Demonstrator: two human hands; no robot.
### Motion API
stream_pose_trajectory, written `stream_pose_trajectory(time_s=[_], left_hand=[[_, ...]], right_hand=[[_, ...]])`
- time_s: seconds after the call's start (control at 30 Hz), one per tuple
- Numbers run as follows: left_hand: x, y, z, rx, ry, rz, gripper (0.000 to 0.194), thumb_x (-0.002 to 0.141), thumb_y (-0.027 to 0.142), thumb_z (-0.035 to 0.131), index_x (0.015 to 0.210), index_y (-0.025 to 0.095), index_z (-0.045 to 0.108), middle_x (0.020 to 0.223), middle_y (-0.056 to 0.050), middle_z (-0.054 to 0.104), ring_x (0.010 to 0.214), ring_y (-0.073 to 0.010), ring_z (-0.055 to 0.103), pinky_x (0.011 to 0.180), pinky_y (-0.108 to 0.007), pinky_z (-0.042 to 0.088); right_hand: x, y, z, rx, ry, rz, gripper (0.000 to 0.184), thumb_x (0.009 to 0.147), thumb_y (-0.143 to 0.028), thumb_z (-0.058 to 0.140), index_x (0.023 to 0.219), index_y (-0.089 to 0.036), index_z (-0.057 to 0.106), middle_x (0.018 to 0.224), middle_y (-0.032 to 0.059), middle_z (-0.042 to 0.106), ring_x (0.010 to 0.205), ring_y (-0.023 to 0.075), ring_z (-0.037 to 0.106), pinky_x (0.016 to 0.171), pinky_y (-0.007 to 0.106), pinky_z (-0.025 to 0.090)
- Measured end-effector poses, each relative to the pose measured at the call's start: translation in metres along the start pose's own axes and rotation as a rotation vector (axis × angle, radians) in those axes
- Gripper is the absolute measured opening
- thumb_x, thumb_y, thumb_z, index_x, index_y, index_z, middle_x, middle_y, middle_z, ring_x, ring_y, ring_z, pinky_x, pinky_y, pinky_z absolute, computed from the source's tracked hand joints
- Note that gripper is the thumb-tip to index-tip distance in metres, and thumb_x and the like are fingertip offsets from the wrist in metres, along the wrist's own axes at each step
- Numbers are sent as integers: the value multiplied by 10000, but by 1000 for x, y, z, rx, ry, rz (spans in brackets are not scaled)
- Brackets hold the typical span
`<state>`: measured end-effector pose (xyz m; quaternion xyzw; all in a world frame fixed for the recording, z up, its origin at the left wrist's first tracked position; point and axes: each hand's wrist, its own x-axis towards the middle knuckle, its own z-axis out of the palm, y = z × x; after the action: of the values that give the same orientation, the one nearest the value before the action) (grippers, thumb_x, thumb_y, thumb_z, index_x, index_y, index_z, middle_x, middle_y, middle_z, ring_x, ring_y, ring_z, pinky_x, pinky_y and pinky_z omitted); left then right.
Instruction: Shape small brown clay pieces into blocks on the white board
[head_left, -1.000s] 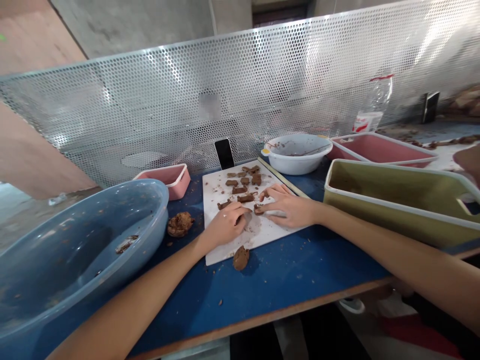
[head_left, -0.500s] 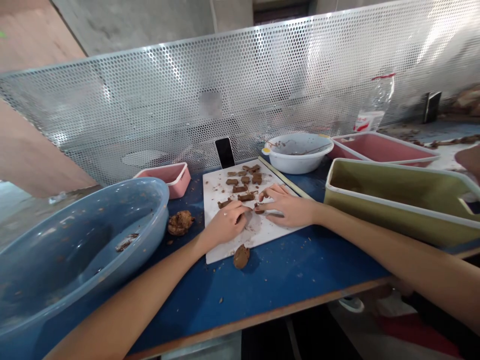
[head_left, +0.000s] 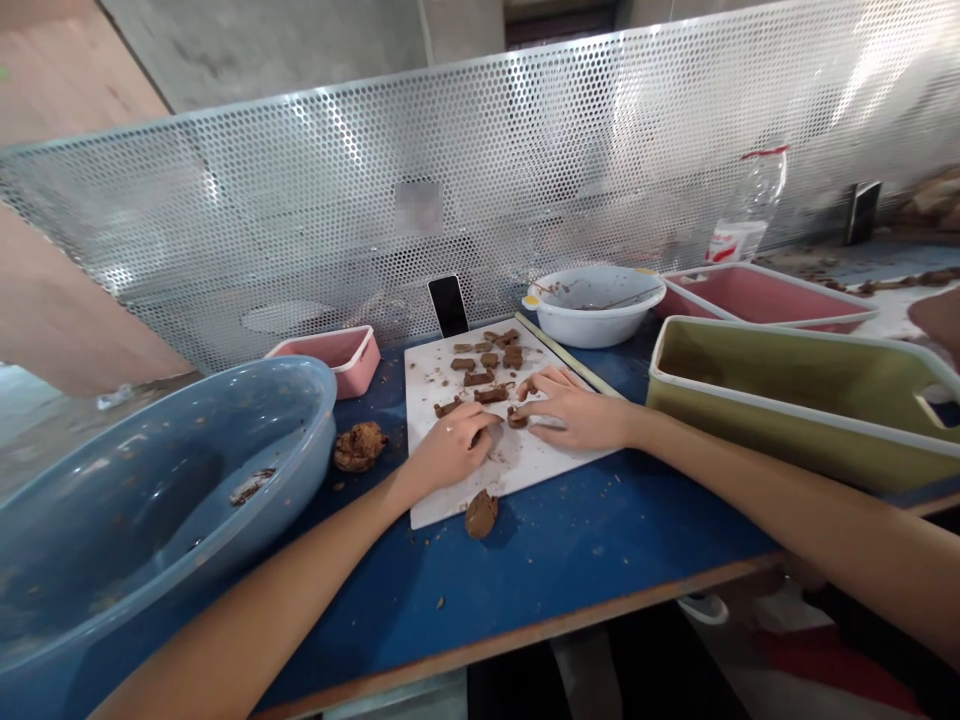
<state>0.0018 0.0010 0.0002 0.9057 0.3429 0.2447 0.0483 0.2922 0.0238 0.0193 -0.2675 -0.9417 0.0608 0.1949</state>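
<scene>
A white board [head_left: 435,505] lies on the blue table [head_left: 570,560]. Both my hands rest on it. My left hand [head_left: 450,450] is curled, fingertips pressed on the board beside a small brown clay piece [head_left: 516,418]. My right hand [head_left: 574,408] lies over the board with its fingers bent, pinching that same clay piece. Several cut brown clay pieces [head_left: 487,365] lie on the far half of the board. A brown clay lump [head_left: 481,513] sits at the board's near edge, and a rougher clay lump [head_left: 359,445] lies left of the board.
A big blue basin [head_left: 150,480] fills the left. A small pink tub [head_left: 337,355], a black phone [head_left: 448,305] and a white bowl [head_left: 592,305] stand at the back by the perforated metal screen [head_left: 525,170]. An olive tray [head_left: 795,395] and a pink tray [head_left: 757,295] are on the right.
Hardly anything has moved. My hands stay on the board, the fingers shifting slightly around the small clay piece.
</scene>
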Motion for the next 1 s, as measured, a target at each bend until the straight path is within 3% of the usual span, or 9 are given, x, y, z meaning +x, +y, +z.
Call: stream_pose_trajectory(time_s=[0.27,0.57,1.0], left_hand=[[-1,-2,1,-8,-10,1,301,1071,128,524,1250,187,759,1083,-106,714,1083,-263,702,1006,-420,586],[1,2,-1,-23,-17,-12,294,1088,133,509,1230,182,761,1088,-101,702,1089,-268,694,1028,-434,573],[1,1,0,-12,0,4,294,1081,124,521,1235,195,762,1048,-87,699,1063,-254,697,1003,-412,582]], right_hand=[[0,2,-1,6,34,2,281,1084,-384,587,1209,-313,829,1362,130,618,1319,344,519,1196,615,438],[-1,1,-3,4,-29,58,314,1083,-414,594,1300,-347,810,1398,124,611,1321,349,522,1214,651,406],[-2,2,-3,-32,11,26,312,1081,-374,599,1292,-342,827,1357,131,629,1289,357,519,1182,645,415]])
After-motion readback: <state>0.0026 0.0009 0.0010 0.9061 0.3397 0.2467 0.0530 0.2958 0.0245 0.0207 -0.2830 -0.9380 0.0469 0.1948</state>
